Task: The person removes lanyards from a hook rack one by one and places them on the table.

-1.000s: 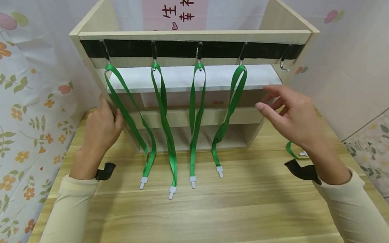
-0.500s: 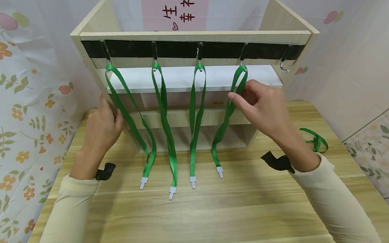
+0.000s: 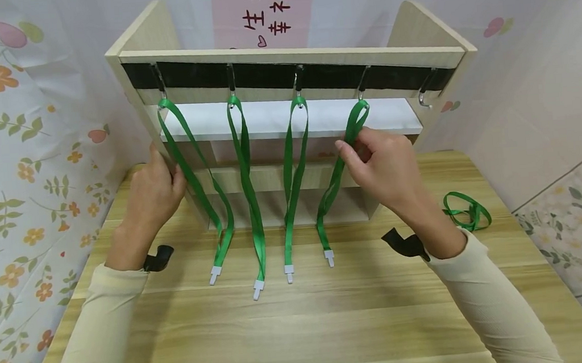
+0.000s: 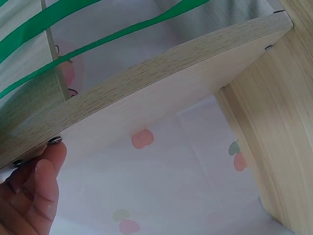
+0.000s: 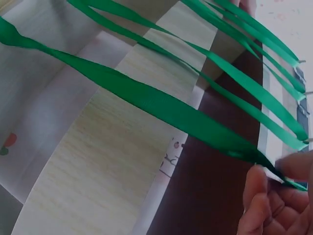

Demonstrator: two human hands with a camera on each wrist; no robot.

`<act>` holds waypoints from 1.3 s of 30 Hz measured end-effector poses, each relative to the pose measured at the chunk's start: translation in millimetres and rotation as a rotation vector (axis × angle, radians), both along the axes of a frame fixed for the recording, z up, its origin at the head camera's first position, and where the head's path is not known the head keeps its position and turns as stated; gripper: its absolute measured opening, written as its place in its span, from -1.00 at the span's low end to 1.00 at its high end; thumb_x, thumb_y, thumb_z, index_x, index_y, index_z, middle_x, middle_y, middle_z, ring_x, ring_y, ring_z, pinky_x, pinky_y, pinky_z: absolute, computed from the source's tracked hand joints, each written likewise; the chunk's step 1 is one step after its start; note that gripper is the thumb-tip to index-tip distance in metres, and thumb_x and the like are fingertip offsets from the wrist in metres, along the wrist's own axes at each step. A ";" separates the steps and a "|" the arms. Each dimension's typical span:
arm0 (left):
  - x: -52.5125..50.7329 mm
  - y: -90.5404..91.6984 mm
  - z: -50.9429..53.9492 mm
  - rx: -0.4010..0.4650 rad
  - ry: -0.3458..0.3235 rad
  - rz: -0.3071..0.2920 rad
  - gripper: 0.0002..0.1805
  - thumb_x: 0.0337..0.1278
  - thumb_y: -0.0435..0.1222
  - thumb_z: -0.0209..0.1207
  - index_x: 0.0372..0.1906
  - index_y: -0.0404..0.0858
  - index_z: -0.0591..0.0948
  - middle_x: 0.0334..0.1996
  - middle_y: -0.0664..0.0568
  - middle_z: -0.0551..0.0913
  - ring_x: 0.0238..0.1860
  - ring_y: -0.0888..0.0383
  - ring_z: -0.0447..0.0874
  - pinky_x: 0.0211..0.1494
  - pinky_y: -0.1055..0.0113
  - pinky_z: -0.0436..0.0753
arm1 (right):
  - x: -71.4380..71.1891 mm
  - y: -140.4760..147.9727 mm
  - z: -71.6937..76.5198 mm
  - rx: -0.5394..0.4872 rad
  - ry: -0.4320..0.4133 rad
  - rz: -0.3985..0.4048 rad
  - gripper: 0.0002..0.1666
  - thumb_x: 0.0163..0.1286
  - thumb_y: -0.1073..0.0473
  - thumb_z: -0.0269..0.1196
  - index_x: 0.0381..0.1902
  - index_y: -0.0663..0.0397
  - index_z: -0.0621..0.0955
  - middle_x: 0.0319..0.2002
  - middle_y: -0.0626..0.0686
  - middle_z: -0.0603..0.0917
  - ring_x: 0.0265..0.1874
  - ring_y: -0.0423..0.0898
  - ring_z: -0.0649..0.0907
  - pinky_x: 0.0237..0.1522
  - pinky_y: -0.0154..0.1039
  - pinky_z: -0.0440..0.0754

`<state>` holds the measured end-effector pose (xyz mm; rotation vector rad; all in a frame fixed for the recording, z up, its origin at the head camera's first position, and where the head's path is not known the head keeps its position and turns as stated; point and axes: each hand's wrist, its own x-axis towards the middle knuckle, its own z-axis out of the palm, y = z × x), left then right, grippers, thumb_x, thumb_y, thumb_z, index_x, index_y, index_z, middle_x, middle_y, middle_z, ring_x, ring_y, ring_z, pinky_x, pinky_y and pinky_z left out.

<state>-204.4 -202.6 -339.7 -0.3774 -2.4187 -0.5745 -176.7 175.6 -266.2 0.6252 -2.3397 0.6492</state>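
My right hand (image 3: 390, 168) pinches the fourth green lanyard (image 3: 355, 124) between thumb and fingers, just below its hook. In the right wrist view the flat strap (image 5: 142, 98) runs up to the fingertips. Its white clip (image 3: 329, 258) hangs low, in front of the shelf. Three other green lanyards hang to the left, one being the leftmost lanyard (image 3: 187, 167). At the left side of the wooden shelf (image 3: 285, 48), my left hand (image 3: 150, 189) grips the side panel (image 4: 146, 78); the left wrist view has its fingertips at the panel's edge.
Metal hooks line a black strip (image 3: 262, 78) along the shelf's top board, the rightmost hook (image 3: 423, 98) standing near the right end. A coiled green lanyard (image 3: 474, 215) lies on the wooden table (image 3: 303, 334) at right. Patterned cloth (image 3: 29, 185) covers the wall.
My right hand has moved left from the shelf's right side to the fourth lanyard and pinches its loop together. The left hand has stayed at the panel.
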 end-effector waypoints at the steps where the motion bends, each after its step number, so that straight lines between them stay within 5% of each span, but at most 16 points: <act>1: 0.0 0.2 -0.4 0.003 -0.001 -0.001 -0.64 0.31 -0.34 -0.05 0.03 -0.59 0.31 -0.71 -0.14 0.32 -0.77 -0.17 0.39 -0.69 0.00 0.31 | 0.3 0.9 0.3 -0.003 0.011 0.011 -0.70 0.40 0.17 0.23 -0.50 0.25 0.60 -0.74 0.03 0.44 -0.73 -0.12 0.39 -0.61 -0.29 0.25; 7: 1.0 0.6 -0.6 0.001 0.006 -0.002 -0.65 0.31 -0.36 -0.04 0.01 -0.59 0.31 -0.71 -0.15 0.33 -0.76 -0.21 0.43 -0.68 -0.01 0.35 | 7.6 12.9 12.4 -0.096 0.037 0.138 -0.76 0.42 0.34 0.18 -0.48 0.34 0.60 -0.75 0.04 0.50 -0.78 -0.26 0.41 -0.67 -0.49 0.28; 11: 0.5 0.7 -0.6 -0.001 0.004 -0.002 -0.64 0.31 -0.36 -0.04 0.02 -0.61 0.31 -0.70 -0.15 0.33 -0.76 -0.20 0.42 -0.69 0.01 0.35 | 15.5 22.8 26.8 -0.187 0.039 0.150 -0.80 0.41 0.35 0.19 -0.38 0.41 0.65 -0.70 0.04 0.56 -0.76 -0.34 0.44 -0.63 -0.53 0.37; 17: 0.2 1.2 -1.5 -0.009 -0.002 -0.009 -0.64 0.31 -0.37 -0.05 0.02 -0.61 0.31 -0.69 -0.14 0.32 -0.77 -0.16 0.40 -0.69 0.07 0.33 | 29.3 43.4 45.8 -0.416 0.016 0.166 -0.81 0.38 0.38 0.20 -0.32 0.45 0.70 -0.70 -0.17 0.60 -0.80 -0.35 0.52 -0.67 -0.53 0.43; 23: 0.9 0.8 -2.6 0.003 0.002 -0.009 -0.64 0.31 -0.37 -0.04 0.03 -0.60 0.30 -0.69 -0.15 0.33 -0.75 -0.19 0.42 -0.67 0.02 0.35 | 34.5 70.3 63.4 -0.639 0.063 0.282 -0.72 0.38 0.39 0.18 -0.28 0.69 0.63 -0.68 -0.05 0.68 -0.79 -0.28 0.60 -0.74 -0.52 0.40; 27: 0.5 0.8 -1.9 0.003 0.020 -0.017 -0.64 0.29 -0.38 -0.05 0.03 -0.61 0.30 -0.70 -0.14 0.32 -0.77 -0.18 0.40 -0.68 0.02 0.34 | 39.3 90.3 71.5 -0.650 0.097 0.189 -0.69 0.44 0.33 0.15 -0.24 0.64 0.63 -0.66 -0.06 0.69 -0.78 -0.29 0.60 -0.71 -0.53 0.42; 34: -0.5 0.7 -0.3 0.017 0.001 -0.011 -0.63 0.31 -0.35 -0.05 0.05 -0.59 0.30 -0.67 -0.18 0.35 -0.73 -0.24 0.44 -0.66 -0.05 0.36 | 47.4 117.8 71.7 -0.564 0.104 -0.125 -0.73 0.52 0.19 0.07 -0.13 0.16 0.69 -0.64 -0.24 0.65 -0.79 -0.41 0.55 -0.65 -0.59 0.40; 39: -0.3 0.5 -0.7 0.024 -0.017 -0.001 -0.60 0.31 -0.33 -0.05 0.08 -0.58 0.30 -0.65 -0.21 0.38 -0.71 -0.28 0.46 -0.63 -0.09 0.37 | 46.9 127.5 66.3 -0.571 0.059 -0.197 -0.76 0.54 0.16 0.04 -0.12 0.01 0.66 -0.64 -0.31 0.61 -0.78 -0.46 0.52 -0.63 -0.62 0.38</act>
